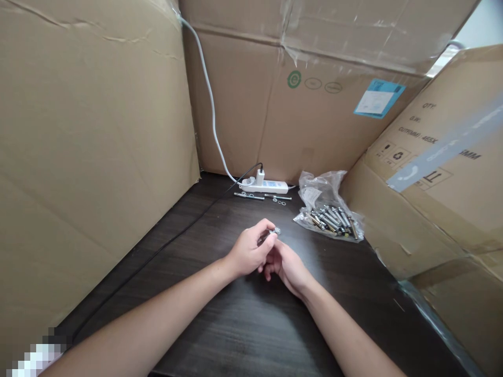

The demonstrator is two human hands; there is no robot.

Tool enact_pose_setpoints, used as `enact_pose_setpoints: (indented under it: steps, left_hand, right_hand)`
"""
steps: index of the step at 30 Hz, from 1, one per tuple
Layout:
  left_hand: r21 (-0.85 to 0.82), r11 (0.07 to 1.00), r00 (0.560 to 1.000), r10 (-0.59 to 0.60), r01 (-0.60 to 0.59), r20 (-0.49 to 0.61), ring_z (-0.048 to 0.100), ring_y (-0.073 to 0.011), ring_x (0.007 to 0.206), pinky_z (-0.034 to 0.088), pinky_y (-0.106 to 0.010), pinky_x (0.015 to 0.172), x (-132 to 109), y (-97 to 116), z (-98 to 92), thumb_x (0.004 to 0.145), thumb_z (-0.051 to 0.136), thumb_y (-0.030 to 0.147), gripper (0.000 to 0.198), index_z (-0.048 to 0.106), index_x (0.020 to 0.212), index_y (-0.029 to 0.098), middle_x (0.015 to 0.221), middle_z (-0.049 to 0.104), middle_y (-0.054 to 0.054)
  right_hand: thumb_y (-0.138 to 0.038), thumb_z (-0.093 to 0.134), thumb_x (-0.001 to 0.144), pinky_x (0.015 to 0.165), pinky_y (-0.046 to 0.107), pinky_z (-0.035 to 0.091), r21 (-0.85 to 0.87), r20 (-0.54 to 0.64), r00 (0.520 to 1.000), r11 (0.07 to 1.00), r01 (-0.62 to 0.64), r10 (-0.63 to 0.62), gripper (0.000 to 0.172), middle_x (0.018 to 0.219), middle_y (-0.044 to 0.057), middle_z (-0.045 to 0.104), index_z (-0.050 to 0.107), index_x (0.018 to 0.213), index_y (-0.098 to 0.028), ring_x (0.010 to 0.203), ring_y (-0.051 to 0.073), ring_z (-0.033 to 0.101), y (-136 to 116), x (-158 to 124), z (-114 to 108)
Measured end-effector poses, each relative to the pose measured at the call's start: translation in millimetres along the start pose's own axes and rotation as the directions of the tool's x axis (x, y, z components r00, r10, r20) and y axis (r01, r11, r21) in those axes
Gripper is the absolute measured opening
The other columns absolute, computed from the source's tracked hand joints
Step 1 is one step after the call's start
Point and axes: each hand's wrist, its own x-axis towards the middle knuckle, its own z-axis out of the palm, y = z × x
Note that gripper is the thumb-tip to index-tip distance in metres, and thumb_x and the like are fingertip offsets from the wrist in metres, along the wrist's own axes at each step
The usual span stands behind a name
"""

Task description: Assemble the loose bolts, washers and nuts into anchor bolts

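Observation:
My left hand (251,250) is curled over the dark wooden table (243,324), pinching a small silver bolt (273,231) between thumb and fingertips. Just under and beside it, my right hand (286,264) touches the left hand with its fingers bent; whether it holds anything is hidden. A clear plastic bag (328,212) with several silver expansion bolts lies to the right, beyond both hands. Two loose bolts (251,196) and small washers (280,201) lie farther back on the table.
Large cardboard boxes wall the table on the left (90,157), at the back (306,89) and on the right (440,173). A white power strip (264,185) with a plugged charger sits at the back. A black cable (173,238) runs across the table's left side.

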Motion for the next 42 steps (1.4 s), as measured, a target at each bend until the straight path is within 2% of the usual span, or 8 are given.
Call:
enact_pose_setpoints:
  steps: [7, 16, 22, 25, 29, 34, 38, 42]
  left_hand:
    - [0.149, 0.989, 0.998, 0.025, -0.015, -0.064, 0.055, -0.0139, 0.070, 0.046, -0.024, 0.063, -1.5, 5.3, 2.1, 0.091, 0.042, 0.037, 0.021, 0.053, 0.093, 0.020, 0.074, 0.054, 0.001]
    - [0.174, 0.985, 1.000, 0.014, -0.012, -0.010, 0.054, -0.0152, 0.077, 0.048, -0.027, 0.070, -1.6, 6.1, 1.2, 0.092, 0.039, 0.037, 0.022, 0.052, 0.099, 0.020, 0.082, 0.054, -0.001]
    - [0.057, 0.998, 0.997, 0.011, -0.007, -0.076, 0.052, -0.0153, 0.081, 0.047, -0.027, 0.075, -0.2, 5.6, 0.7, 0.087, 0.051, 0.035, 0.019, 0.058, 0.096, 0.020, 0.087, 0.053, -0.002]
    - [-0.100, 0.993, 0.994, -0.067, 0.059, -0.085, 0.052, -0.0141, 0.076, 0.045, -0.026, 0.071, 4.9, 3.1, -0.9, 0.084, 0.056, 0.036, 0.021, 0.060, 0.093, 0.018, 0.083, 0.054, -0.002]
    - [-0.357, 0.921, 0.984, -0.174, 0.154, -0.024, 0.052, -0.0120, 0.073, 0.043, -0.024, 0.070, 12.8, -2.3, -3.2, 0.082, 0.061, 0.039, 0.026, 0.063, 0.090, 0.014, 0.081, 0.059, -0.002]
    - [-0.514, 0.833, 0.974, -0.225, 0.203, 0.020, 0.055, -0.0097, 0.069, 0.042, -0.024, 0.072, 14.1, -6.4, -1.4, 0.080, 0.065, 0.037, 0.027, 0.066, 0.094, 0.015, 0.088, 0.063, -0.003]
    - [-0.492, 0.845, 0.978, -0.186, 0.209, 0.096, 0.057, -0.0117, 0.071, 0.044, -0.026, 0.074, 11.8, -5.1, -0.4, 0.081, 0.065, 0.035, 0.029, 0.064, 0.102, 0.015, 0.081, 0.062, -0.002]
    - [-0.369, 0.920, 0.991, -0.118, 0.133, 0.064, 0.056, -0.0143, 0.087, 0.042, -0.027, 0.084, 12.1, -4.1, -2.3, 0.082, 0.064, 0.033, 0.026, 0.066, 0.100, 0.015, 0.091, 0.061, -0.004]
  right_hand:
    - [-0.053, 0.051, 0.084, 0.039, 0.019, 0.039, 0.177, 0.107, 0.993, 0.982, -0.064, 0.046, 0.038, 0.064, 0.002, 0.061, 0.059, 0.082, -0.016, 0.048, 0.012, 0.056, 4.1, -4.1, 8.3]
    - [-0.048, 0.051, 0.085, 0.040, 0.019, 0.037, 0.263, 0.086, 0.994, 0.960, -0.091, 0.070, 0.031, 0.061, 0.000, 0.058, 0.055, 0.080, -0.018, 0.049, 0.012, 0.054, 3.6, -1.6, 6.1]
    - [-0.056, 0.051, 0.081, 0.040, 0.019, 0.037, 0.261, 0.073, 0.995, 0.961, -0.088, 0.071, 0.038, 0.064, 0.000, 0.057, 0.055, 0.084, -0.018, 0.048, 0.011, 0.054, 2.0, -1.9, 6.4]
    - [-0.060, 0.051, 0.081, 0.039, 0.019, 0.036, 0.217, 0.054, 0.997, 0.973, -0.073, 0.063, 0.042, 0.064, -0.001, 0.057, 0.052, 0.080, -0.019, 0.046, 0.010, 0.054, 0.0, -2.1, 6.6]
    - [-0.064, 0.058, 0.075, 0.036, 0.018, 0.035, 0.112, -0.032, 0.997, 0.992, -0.065, 0.069, 0.047, 0.061, -0.003, 0.054, 0.046, 0.073, -0.019, 0.043, 0.010, 0.053, -3.1, -2.6, 7.7]
    - [-0.061, 0.059, 0.078, 0.034, 0.017, 0.029, 0.147, -0.046, 0.999, 0.989, -0.016, 0.023, 0.047, 0.054, -0.006, 0.047, 0.038, 0.067, -0.020, 0.035, 0.006, 0.043, -5.1, -3.3, 6.5]
    - [-0.056, 0.059, 0.080, 0.033, 0.015, 0.021, 0.247, -0.073, 0.997, 0.969, -0.012, 0.031, 0.042, 0.051, -0.008, 0.039, 0.042, 0.068, -0.019, 0.034, 0.003, 0.029, -8.7, -3.6, 3.4]
    - [-0.047, 0.064, 0.078, 0.034, 0.012, 0.016, 0.344, -0.065, 0.997, 0.939, -0.016, 0.041, 0.032, 0.052, -0.011, 0.028, 0.048, 0.077, -0.019, 0.038, 0.002, 0.016, -13.2, -3.5, 0.7]
